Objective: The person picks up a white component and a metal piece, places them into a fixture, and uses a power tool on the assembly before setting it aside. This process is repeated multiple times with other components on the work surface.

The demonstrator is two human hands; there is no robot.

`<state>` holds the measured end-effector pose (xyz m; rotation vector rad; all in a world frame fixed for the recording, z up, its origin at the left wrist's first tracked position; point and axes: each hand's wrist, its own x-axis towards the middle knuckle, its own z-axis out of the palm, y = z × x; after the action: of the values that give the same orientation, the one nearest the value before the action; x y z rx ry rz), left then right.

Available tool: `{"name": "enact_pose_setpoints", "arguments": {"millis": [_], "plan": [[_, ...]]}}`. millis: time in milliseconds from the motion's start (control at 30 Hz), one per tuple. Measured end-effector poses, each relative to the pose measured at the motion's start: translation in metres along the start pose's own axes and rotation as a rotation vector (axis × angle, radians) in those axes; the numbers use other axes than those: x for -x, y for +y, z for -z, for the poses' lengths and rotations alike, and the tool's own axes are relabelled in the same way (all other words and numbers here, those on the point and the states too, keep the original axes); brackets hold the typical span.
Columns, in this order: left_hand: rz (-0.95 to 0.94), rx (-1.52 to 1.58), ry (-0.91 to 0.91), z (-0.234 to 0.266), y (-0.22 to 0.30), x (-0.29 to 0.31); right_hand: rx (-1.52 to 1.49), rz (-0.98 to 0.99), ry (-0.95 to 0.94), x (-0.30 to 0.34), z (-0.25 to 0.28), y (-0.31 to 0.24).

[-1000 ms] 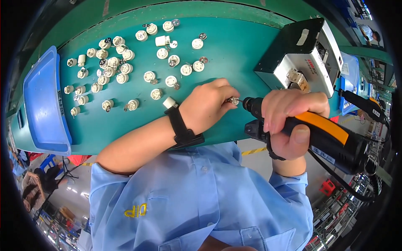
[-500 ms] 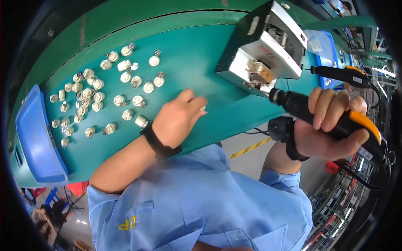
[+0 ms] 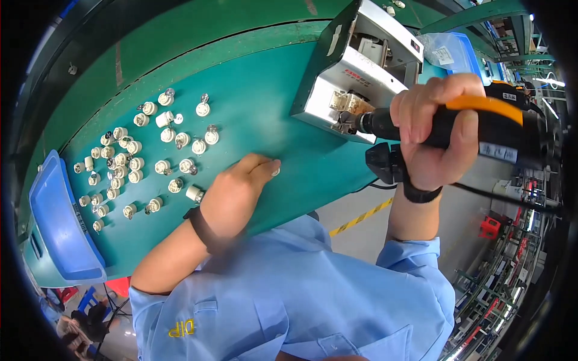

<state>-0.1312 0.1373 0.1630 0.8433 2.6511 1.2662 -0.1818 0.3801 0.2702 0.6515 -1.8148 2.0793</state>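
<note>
While 1 elec. driver [image 3: 497,132] in R hand [image 3: 424,105], 1 metal m/c [image 3: 376,78] adj.

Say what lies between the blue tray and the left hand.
In the head view, many small white parts, scattered on the green tabletop, lie between the blue tray and the left hand.
</note>
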Motion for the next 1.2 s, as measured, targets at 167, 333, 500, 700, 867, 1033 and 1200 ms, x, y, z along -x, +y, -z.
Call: {"name": "enact_pose_setpoints", "arguments": {"millis": [167,333,500,700,867,1033,1200], "plan": [[0.025,0.100,-0.006,-0.002,-0.003,-0.003,-0.043,-0.171,0.117,-0.022,0.012,0.002],[0.120,0.240,-0.041,-0.006,-0.011,-0.008,-0.190,-0.166,0.065,0.016,-0.024,0.004],[0.032,0.280,0.034,-0.014,-0.017,-0.008,-0.200,-0.134,-0.063,0.042,-0.062,0.000],[0.032,0.336,0.034,-0.014,-0.018,-0.005,-0.221,-0.184,-0.123,0.047,-0.068,0.012],[0.014,0.309,0.017,-0.013,-0.021,-0.004,-0.124,-0.203,-0.131,0.049,-0.078,0.017],[0.040,0.367,0.018,-0.011,-0.021,-0.006,0.049,-0.212,-0.148,0.044,-0.088,0.019],[0.020,0.278,0.035,-0.014,-0.020,-0.002,0.059,-0.177,-0.123,0.042,-0.098,0.023]]}}
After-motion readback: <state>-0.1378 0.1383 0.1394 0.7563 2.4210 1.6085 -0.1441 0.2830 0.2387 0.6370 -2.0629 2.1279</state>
